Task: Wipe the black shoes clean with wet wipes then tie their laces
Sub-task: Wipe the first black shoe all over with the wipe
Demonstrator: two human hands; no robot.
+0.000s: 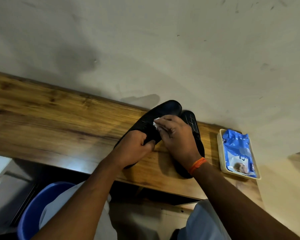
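Note:
Two black shoes lie side by side on the wooden table, toes toward the wall. My left hand grips the opening of the left shoe near its heel. My right hand presses a white wet wipe against the upper of that shoe, fingers curled over the wipe. The right shoe is partly hidden under my right hand and wrist. Laces cannot be made out.
A blue pack of wet wipes lies in a cream tray at the table's right end. The beige wall runs right behind the shoes. A blue bin stands below the table's front edge at the left.

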